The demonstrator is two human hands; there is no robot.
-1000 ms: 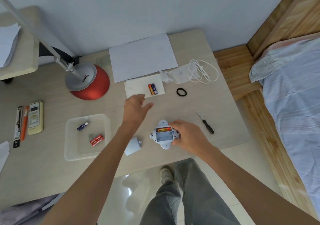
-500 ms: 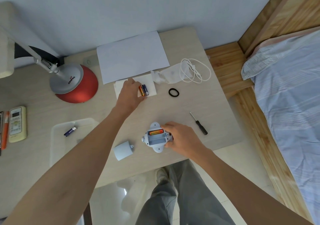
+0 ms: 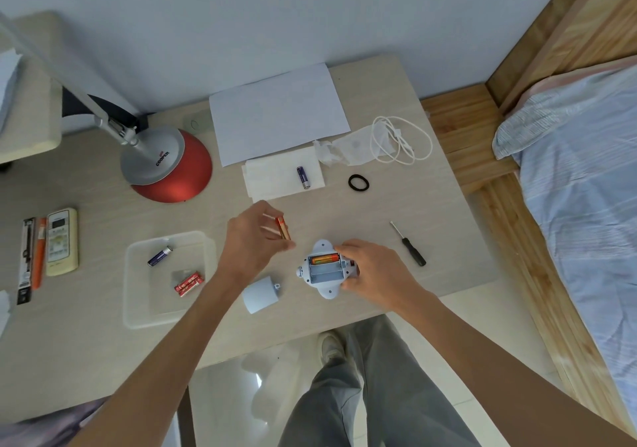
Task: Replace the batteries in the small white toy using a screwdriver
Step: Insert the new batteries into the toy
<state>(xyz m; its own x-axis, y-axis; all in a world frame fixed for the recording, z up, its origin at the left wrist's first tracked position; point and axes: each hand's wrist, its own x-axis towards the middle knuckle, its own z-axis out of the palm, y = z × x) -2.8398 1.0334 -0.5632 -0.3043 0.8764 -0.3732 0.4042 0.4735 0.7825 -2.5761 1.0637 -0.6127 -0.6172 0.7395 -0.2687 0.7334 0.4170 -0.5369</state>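
Note:
The small white toy [image 3: 324, 270] lies on its face near the table's front edge, its battery bay open with one orange battery [image 3: 324, 259] in the far slot. My right hand [image 3: 370, 272] grips the toy's right side. My left hand [image 3: 253, 239] hovers just left of the toy and pinches a second orange battery [image 3: 283, 227]. The toy's loose cover [image 3: 260, 294] lies to the left of the toy. A blue battery [image 3: 303, 177] rests on a white tissue [image 3: 272, 179] farther back. The black-handled screwdriver [image 3: 408, 244] lies to the right of the toy.
A clear tray [image 3: 138, 308] at the left holds a blue battery [image 3: 160, 255] and red batteries [image 3: 189, 283]. A red lamp base [image 3: 175, 170], remote control [image 3: 62, 241], white sheet [image 3: 279, 112], coiled white cable [image 3: 401, 139] and black ring [image 3: 358, 182] surround the work area. A bed [image 3: 586, 188] stands at the right.
My left hand reached to the tissue, picked up the orange battery and carried it back toward the toy. The blue battery stayed on the tissue. My right hand kept holding the toy.

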